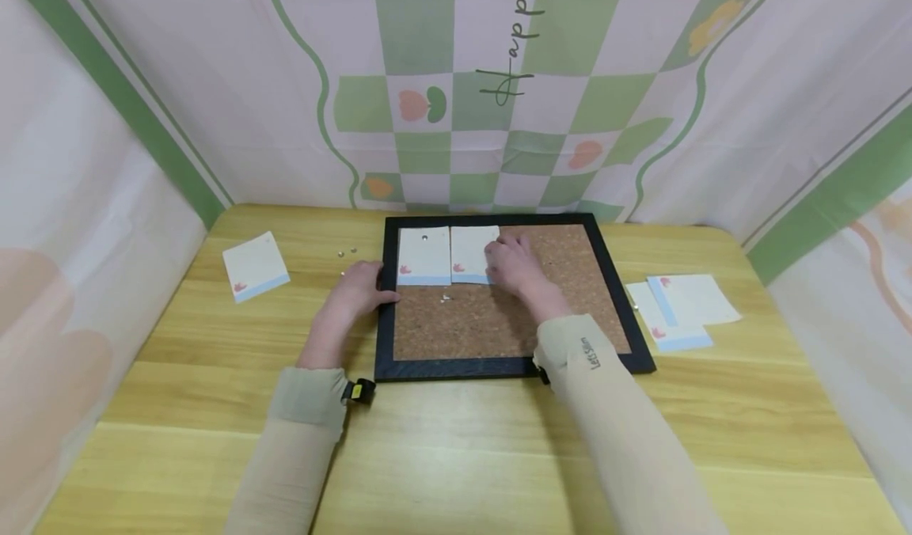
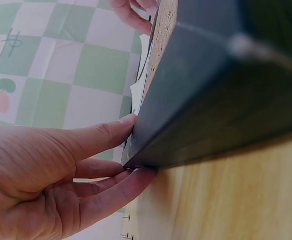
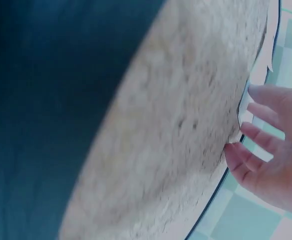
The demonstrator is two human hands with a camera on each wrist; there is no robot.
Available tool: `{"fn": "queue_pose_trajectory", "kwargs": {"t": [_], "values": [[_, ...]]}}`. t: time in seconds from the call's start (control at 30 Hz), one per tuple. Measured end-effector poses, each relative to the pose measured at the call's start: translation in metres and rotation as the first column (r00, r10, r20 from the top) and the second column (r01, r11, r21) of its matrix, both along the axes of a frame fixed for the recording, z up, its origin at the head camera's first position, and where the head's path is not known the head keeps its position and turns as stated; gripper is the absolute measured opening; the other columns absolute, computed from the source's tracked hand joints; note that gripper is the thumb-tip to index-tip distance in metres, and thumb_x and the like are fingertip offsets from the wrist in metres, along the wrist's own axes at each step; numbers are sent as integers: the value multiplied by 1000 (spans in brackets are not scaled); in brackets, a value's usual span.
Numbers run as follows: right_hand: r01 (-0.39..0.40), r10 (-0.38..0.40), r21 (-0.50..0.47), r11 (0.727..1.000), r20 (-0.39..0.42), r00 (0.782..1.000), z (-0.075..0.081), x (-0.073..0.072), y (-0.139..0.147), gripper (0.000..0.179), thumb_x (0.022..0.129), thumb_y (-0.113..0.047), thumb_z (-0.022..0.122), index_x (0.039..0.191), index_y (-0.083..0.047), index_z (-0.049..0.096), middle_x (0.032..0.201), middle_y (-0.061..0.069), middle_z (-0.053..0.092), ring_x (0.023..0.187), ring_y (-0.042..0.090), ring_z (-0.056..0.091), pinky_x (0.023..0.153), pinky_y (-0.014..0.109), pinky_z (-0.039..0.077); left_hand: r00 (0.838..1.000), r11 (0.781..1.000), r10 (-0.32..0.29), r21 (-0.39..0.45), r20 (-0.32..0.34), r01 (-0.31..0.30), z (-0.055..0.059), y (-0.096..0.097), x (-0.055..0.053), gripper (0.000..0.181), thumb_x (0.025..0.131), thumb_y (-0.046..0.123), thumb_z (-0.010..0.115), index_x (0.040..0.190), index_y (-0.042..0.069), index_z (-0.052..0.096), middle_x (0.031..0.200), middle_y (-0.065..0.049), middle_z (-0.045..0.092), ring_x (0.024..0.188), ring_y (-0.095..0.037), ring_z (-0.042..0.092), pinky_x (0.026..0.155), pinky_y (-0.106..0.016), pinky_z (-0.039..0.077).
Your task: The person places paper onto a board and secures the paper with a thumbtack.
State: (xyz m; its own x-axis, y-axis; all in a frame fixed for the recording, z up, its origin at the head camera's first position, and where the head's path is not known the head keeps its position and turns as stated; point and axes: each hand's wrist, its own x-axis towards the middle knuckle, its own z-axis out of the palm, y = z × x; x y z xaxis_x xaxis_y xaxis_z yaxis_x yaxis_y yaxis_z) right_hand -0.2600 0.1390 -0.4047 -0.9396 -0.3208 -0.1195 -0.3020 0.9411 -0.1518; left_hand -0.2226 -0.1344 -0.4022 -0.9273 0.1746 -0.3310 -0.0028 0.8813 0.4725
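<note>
A corkboard (image 1: pixel 563 313) in a black frame lies on the table. My left hand (image 1: pixel 352 288) pinches its left side, the thumb (image 2: pixel 103 135) on the frame's face and the fingers (image 2: pixel 121 192) along the outer edge. Two white note sheets with blue bottom bands lie side by side at the board's upper left. A silver thumbtack sits near the top of the left note (image 1: pixel 422 258). My right hand (image 1: pixel 518 264) rests at the right edge of the second note (image 1: pixel 470 252), fingertips (image 3: pixel 258 90) touching paper and cork with loosely bent fingers.
Another note (image 1: pixel 256 267) lies on the table left of the board. Two overlapping notes (image 1: pixel 694 301) lie to its right. Several small thumbtacks (image 1: pixel 340 254) are scattered beside the frame's left side, and a few small pieces (image 1: pixel 446 297) sit on the cork. A patterned curtain (image 1: pixel 484 108) stands behind.
</note>
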Motion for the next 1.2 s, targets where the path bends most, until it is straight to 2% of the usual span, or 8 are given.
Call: {"fn": "queue_pose_trajectory", "kwargs": {"t": [0.23,0.33,0.63,0.73,0.87,1.03,1.13,1.2], "values": [[7,2,-53,999,157,988,7,1,12,50,99,-20,61,145,-6,49,157,20,36,147,46,27,121,60,25,1000,1000,-5,3,0,5,-1,-1,0,73,97,31,66,151,-6,33,154,-29,39,143,-42,38,119,-51,34],[-14,23,-48,999,175,984,8,2,15,53,100,-21,60,148,-6,45,159,19,34,148,45,26,119,62,29,1000,1000,-7,3,-1,7,-2,-2,0,73,97,32,65,151,-6,33,154,-29,39,144,-42,38,119,-51,34],[-65,74,-53,996,197,978,7,4,22,54,103,-22,54,152,-6,39,165,21,21,151,47,17,123,63,17,999,999,-32,4,-24,32,-1,-4,1,70,97,33,65,149,-6,38,149,-29,45,139,-42,44,115,-52,39],[-65,76,-61,996,203,976,6,5,23,54,104,-23,52,154,-8,36,166,19,20,151,46,16,123,63,16,998,998,-53,33,-36,54,-2,-6,1,61,98,33,64,143,-5,47,137,-27,55,128,-40,53,108,-50,46],[-57,72,-72,996,213,974,4,5,26,56,104,-24,51,156,-10,33,167,18,18,152,46,14,123,64,15,997,987,-68,145,-36,73,-5,-13,-1,44,101,26,60,134,-2,55,122,-22,65,109,-33,64,95,-45,54],[-44,61,-85,995,215,975,3,6,28,57,105,-24,50,157,-11,31,167,16,16,153,45,12,121,67,14,1000,951,-14,308,-15,18,-6,-29,-4,44,102,16,56,143,0,49,131,-21,62,112,-32,66,94,-40,57],[-29,49,-87,996,229,972,2,7,27,57,105,-25,48,158,-13,28,169,13,13,154,42,9,121,68,13,996,927,76,370,-51,-52,-5,-40,-5,39,103,13,55,140,2,53,129,-20,63,108,-32,66,88,-37,60],[-21,41,-85,996,237,971,2,8,26,57,106,-26,47,158,-14,27,169,13,12,154,41,8,121,68,12,984,917,149,386,-101,-100,-3,-48,-4,33,103,13,54,134,3,58,124,-18,65,102,-32,67,82,-35,59]]}}
